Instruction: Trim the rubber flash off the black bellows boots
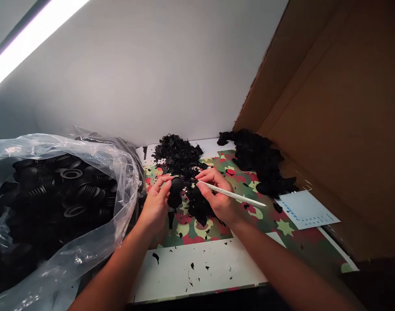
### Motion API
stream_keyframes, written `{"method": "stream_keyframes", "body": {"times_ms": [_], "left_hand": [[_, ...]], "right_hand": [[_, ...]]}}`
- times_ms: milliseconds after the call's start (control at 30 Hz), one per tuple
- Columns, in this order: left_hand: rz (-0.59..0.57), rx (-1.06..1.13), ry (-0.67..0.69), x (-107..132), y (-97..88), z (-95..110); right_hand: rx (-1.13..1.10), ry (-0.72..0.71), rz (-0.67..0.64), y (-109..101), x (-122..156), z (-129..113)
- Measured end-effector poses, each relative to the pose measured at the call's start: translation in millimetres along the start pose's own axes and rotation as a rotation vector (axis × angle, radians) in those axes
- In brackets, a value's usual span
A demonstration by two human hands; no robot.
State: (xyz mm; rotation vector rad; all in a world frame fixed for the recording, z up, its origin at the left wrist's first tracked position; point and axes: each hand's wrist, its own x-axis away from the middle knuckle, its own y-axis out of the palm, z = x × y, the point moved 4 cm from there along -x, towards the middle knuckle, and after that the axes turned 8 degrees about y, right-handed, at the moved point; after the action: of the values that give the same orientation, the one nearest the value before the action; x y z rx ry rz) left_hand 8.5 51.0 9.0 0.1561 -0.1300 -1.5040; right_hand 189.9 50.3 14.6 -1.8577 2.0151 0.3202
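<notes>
My left hand [155, 204] pinches a black round rubber-like part [176, 189] between thumb and fingers. In my right hand [221, 198] is a slim white pen-like tool [241, 198], gripped like a pencil. Its working tip points left, close to the black part, and is too small to make out. Beneath and between the hands lie black scraps [199, 205] on a camouflage-patterned sheet [223, 231].
At left, a clear plastic bag [128, 172] holds many black ring-shaped and ribbed parts [84, 190]. Behind my hands rises a heap of black shavings [178, 153]. More black pieces [262, 160] lie along the cardboard wall [340, 129], near a white card [309, 209].
</notes>
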Motion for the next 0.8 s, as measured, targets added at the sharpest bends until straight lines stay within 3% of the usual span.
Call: {"method": "stream_keyframes", "body": {"times_ms": [133, 233, 433, 567, 800], "left_hand": [[0.059, 0.276, -0.134, 7, 6.5, 3], [0.087, 0.326, -0.156, 8, 6.6, 4], [0.013, 0.195, -0.123, 10, 2.7, -5], [-0.049, 0.194, -0.1, 12, 5.6, -11], [-0.164, 0.03, 0.107, 16, 18.7, -5]], "right_hand": [[0.006, -0.002, -0.045, 4, 4, -1], [0.013, 0.001, -0.065, 5, 6, -2], [-0.076, 0.04, -0.126, -1, 9, -6], [0.014, 0.07, -0.096, -1, 7, -11], [0.003, 0.108, -0.084, 6, 5, -8]]}}
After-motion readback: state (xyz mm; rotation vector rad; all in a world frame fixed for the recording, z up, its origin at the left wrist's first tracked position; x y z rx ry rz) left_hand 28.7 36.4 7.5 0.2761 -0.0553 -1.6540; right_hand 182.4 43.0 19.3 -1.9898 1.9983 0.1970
